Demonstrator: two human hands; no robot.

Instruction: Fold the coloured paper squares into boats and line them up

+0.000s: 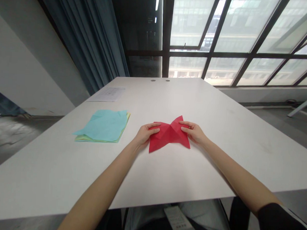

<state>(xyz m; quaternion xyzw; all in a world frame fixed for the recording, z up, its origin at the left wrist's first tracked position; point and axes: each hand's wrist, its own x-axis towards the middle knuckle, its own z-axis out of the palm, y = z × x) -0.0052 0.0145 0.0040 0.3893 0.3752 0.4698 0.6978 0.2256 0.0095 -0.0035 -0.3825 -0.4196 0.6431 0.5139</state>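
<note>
A red sheet of folding paper, creased toward its middle so that its corners point outward, is held just over the table between both hands. My left hand pinches its left side, thumb and fingers on the paper. On the opposite side, my right hand grips the paper between thumb and fingers. The fingers' undersides and the back of the paper are hidden.
To the left lies a stack of coloured paper, light blue on top with yellow-green sheets beneath. Behind it is a printed sheet. The white table has its near edge at my lap. Windows and a blue curtain stand beyond.
</note>
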